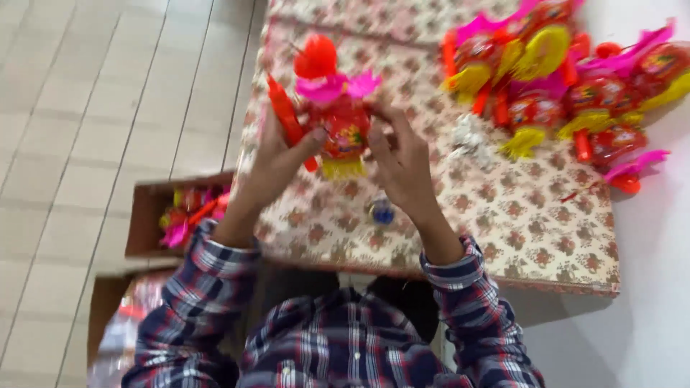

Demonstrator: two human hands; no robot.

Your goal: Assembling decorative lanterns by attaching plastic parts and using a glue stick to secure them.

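Small craft workshop w/ floral-cloth table (503, 215), pile of finished paper lanterns (568, 93), cardboard box (144, 215) of more.

A toy lantern (343, 126) sits between both hands above the table (503, 223); a lantern pile (568, 93) at two o'clock, a box (154, 215) at eight.
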